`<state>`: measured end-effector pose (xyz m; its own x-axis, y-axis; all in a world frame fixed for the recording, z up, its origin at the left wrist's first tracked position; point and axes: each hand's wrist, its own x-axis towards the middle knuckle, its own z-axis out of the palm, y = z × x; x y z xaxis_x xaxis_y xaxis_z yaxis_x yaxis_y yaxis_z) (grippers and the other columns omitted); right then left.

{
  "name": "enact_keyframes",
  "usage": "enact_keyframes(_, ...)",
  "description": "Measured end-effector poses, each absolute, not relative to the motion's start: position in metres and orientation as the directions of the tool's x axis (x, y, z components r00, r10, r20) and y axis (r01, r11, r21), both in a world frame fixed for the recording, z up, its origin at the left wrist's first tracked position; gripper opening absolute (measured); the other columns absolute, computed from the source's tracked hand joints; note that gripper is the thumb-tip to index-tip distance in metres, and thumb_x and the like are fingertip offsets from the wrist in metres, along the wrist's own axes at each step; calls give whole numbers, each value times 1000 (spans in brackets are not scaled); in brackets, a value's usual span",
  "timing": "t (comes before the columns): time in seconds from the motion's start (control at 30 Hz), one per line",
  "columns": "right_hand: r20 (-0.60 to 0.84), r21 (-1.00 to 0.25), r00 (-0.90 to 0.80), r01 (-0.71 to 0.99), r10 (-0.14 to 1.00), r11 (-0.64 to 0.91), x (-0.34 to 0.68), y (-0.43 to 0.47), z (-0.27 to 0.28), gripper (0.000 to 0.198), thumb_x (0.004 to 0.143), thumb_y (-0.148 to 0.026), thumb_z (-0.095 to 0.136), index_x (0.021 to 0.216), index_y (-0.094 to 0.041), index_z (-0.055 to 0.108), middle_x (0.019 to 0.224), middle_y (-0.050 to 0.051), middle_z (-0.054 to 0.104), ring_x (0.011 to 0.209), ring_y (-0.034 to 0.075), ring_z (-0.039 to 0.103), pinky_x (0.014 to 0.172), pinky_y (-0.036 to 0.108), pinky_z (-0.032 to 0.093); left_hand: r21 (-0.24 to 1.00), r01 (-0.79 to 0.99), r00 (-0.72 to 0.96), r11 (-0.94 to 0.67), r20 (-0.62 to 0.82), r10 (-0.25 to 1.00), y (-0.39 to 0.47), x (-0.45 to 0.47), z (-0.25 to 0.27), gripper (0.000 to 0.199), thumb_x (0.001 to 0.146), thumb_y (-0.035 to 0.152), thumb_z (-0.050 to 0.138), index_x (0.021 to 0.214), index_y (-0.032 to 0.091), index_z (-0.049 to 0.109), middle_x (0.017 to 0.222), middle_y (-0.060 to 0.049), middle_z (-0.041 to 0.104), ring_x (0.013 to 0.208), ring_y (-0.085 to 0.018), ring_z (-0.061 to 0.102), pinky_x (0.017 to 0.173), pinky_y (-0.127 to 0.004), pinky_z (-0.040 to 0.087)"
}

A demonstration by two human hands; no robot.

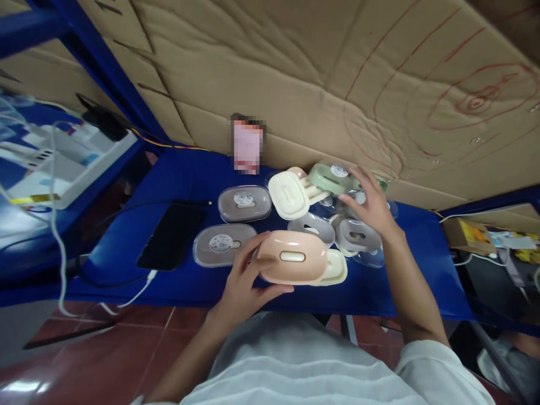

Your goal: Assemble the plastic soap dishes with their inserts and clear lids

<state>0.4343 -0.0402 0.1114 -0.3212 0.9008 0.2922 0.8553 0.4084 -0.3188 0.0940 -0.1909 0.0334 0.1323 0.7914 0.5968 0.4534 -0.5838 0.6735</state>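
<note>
Peach lid (292, 256) is gripped at its left end by L hand (242, 284), near-centre. R hand (372, 205) is held half-open by green lid (329, 179), far right; contact can't be told. Two labelled grey boxes (244, 203) (225, 245), left, look done; cream lid (289, 195), grey lid (358, 236) etc. seem left.

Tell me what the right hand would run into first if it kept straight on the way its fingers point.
Most likely the green piece with the round label, right by the fingertips of the right hand; depth is unclear, so they may already touch.
</note>
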Motion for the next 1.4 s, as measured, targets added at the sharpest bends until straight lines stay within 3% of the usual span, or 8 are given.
enact_keyframes(0.17,284,-326,-354,838,891,437,433,-62,112,69,106,-66,47,166,-33,41,177,9,32,165,36,27,131,65,27,758,422,45,-498,531,846,-187,112,33,46,85,52,87,111,24,63,156,-15,55,141,-35,60,113,-53,54)
enact_keyframes(0.37,172,-477,-720,537,672,696,397,-139,119,64,98,-51,73,157,-35,55,157,7,60,159,33,41,127,58,43,806,327,33,-493,511,859,-176,134,34,44,90,52,82,112,23,58,158,-18,53,145,-36,57,112,-52,53)
enact_keyframes(0.53,351,-547,-614,478,707,687,400,-156,96,52,99,-39,75,149,-32,63,142,9,71,151,33,51,125,61,45,796,271,73,-541,543,836,-173,150,26,55,83,54,87,120,26,59,158,-17,52,144,-36,57,112,-54,54)
enact_keyframes(0.87,422,-715,-352,438,836,545,437,-171,56,29,102,-38,70,129,-29,75,127,9,77,126,29,72,120,58,51,756,315,265,-573,510,818,-172,182,13,87,90,35,85,161,33,36,172,-20,36,158,-35,43,121,-52,49)
enact_keyframes(1.0,557,-622,-242,512,794,593,453,-171,59,25,99,-43,73,117,-28,80,121,10,77,118,31,74,116,61,52,654,457,333,-603,503,798,-166,196,19,83,97,27,76,166,33,30,172,-18,39,161,-32,38,124,-51,47)
enact_keyframes(1.1,712,-511,-73,628,698,587,470,-170,65,24,99,-43,73,112,-25,81,118,10,77,116,31,74,112,61,54,548,573,371,-610,490,789,-155,208,24,66,100,27,71,160,25,42,167,-20,46,163,-33,35,126,-52,46)
enact_keyframes(1.27,785,-433,252,876,565,211,528,-184,52,28,97,-45,74,105,-19,81,107,12,79,106,30,75,112,60,53,376,727,372,-575,488,790,-145,218,26,36,102,26,68,137,20,62,165,-22,48,160,-38,39,126,-61,44)
enact_keyframes(1.4,681,-509,548,831,486,-225,588,-209,9,51,92,-64,70,106,-16,82,112,16,78,110,35,75,99,58,60,361,750,359,-554,482,799,-150,219,25,38,101,26,69,138,21,63,165,-20,49,161,-36,38,125,-58,45)
